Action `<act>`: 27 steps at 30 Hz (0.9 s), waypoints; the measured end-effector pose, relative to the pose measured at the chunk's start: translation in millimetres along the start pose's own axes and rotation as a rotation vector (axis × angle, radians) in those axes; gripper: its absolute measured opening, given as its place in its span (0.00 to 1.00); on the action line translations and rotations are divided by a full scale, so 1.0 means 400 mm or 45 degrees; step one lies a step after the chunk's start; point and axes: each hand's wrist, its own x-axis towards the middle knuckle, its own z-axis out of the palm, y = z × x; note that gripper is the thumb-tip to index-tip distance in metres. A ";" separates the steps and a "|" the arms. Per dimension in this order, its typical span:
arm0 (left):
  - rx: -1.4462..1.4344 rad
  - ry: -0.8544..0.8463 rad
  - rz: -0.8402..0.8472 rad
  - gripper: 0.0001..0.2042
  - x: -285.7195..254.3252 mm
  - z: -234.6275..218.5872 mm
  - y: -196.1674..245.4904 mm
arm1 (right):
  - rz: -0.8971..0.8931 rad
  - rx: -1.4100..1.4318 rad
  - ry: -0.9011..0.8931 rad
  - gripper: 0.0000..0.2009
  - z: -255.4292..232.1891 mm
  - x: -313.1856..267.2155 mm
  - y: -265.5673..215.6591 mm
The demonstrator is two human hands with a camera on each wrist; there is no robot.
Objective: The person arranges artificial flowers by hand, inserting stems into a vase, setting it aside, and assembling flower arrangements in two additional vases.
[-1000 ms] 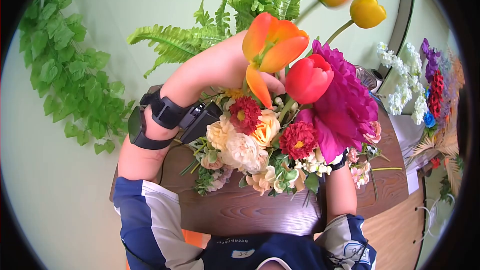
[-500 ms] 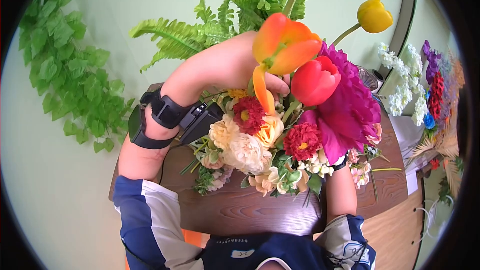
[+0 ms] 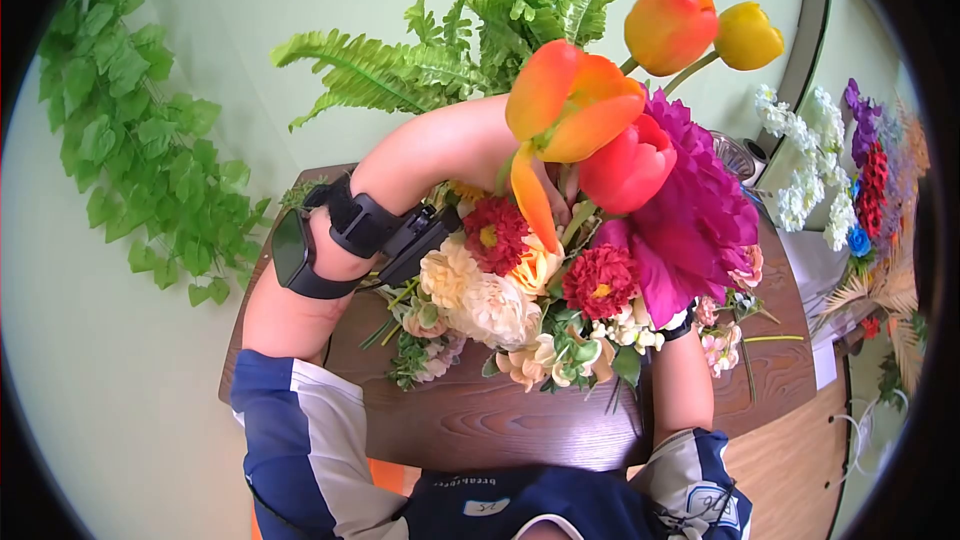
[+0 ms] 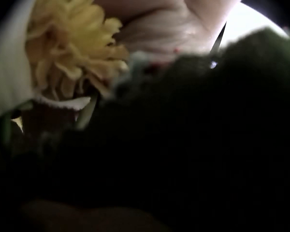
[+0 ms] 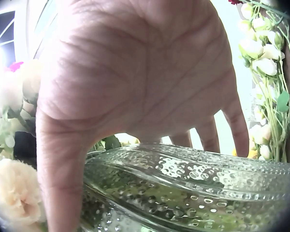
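My left hand (image 3: 563,187) reaches in from behind the bouquet, and its curled fingers pinch a stem that leads up to an orange tulip (image 3: 672,25). A wide-open orange tulip (image 3: 570,110) covers much of this hand in the head view. Beside it are a red tulip (image 3: 630,165) and a large magenta peony (image 3: 695,210). A yellow flower (image 4: 70,46) shows near the palm in the dark left wrist view. My right hand (image 5: 145,72) grips a textured glass vase (image 5: 208,188), thumb on one side and fingers on the other. Flowers hide both from the head view.
Cream and dark red blooms (image 3: 495,305) crowd the front of the arrangement. More cut flowers (image 3: 720,345) lie on the wooden table (image 3: 500,430) at right. A fern (image 3: 370,75) spreads behind my left arm, and vines (image 3: 150,160) hang on the left wall.
The orange tulip swung left and up, then came down to the right beside the yellow one. My left forearm shifted slightly right, and its fingers sank further behind the open tulip.
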 end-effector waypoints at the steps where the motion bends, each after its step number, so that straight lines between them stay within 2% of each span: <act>1: 0.013 -0.004 0.005 0.19 0.002 0.001 -0.003 | -0.006 0.009 0.002 0.06 0.003 -0.001 -0.006; 4: 0.039 -0.016 0.019 0.19 0.004 -0.002 0.006 | -0.026 0.030 0.007 0.06 -0.001 0.026 0.008; 8: -0.252 0.312 -0.063 0.16 -0.025 -0.010 0.082 | -0.056 0.050 0.023 0.06 -0.003 0.034 0.003; 9: -0.253 0.308 -0.060 0.16 -0.023 -0.014 0.077 | -0.064 0.054 0.027 0.06 -0.004 0.036 0.007; 11: 0.152 0.236 -0.110 0.15 -0.015 -0.020 0.066 | -0.081 0.060 0.036 0.06 -0.007 0.039 0.023; 12: 0.012 0.290 -0.171 0.14 -0.017 -0.013 0.068 | -0.091 0.063 0.041 0.06 -0.016 0.055 0.007; 15: -0.073 0.258 -0.150 0.13 -0.034 -0.010 0.085 | -0.115 0.073 0.054 0.07 -0.025 0.071 0.013; 27: -0.106 0.267 -0.200 0.11 -0.035 -0.024 0.055 | -0.239 0.130 0.082 0.08 -0.029 0.090 -0.010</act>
